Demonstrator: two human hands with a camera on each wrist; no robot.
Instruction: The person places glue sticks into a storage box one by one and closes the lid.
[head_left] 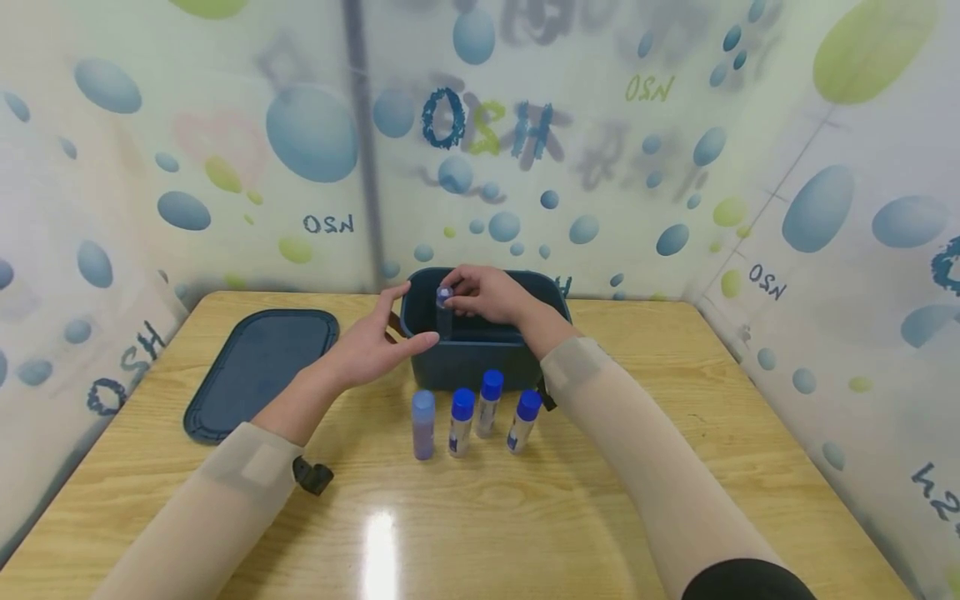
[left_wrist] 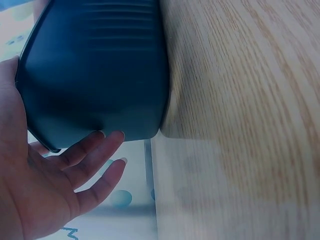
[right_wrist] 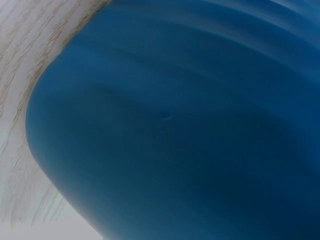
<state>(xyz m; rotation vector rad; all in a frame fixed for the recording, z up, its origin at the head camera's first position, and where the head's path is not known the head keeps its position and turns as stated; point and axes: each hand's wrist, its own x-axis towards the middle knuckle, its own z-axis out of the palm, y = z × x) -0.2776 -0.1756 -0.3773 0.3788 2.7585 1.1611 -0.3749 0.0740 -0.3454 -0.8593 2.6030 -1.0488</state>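
Note:
A dark blue plastic bin point(head_left: 480, 365) stands near the table's back edge. Over its open top, my right hand point(head_left: 487, 293) pinches a slim bluish tube point(head_left: 445, 315) near the upper end. The tube is upright inside the bin's left part, its lower end hidden. My left hand point(head_left: 367, 343) is spread at the bin's left end, thumb on the front rim; in the left wrist view its fingers point(left_wrist: 95, 155) lie loosely against the wall. In front of the bin stand several glue sticks with blue caps point(head_left: 492, 384) and a paler blue-purple tube point(head_left: 423, 427).
A dark blue lid point(head_left: 262, 367) lies flat on the wooden table point(head_left: 465, 525), left of the bin. Patterned curtains point(head_left: 495, 192) surround the table at the back and both sides. In the right wrist view, the bin's wall point(right_wrist: 175, 140) fills most of the picture.

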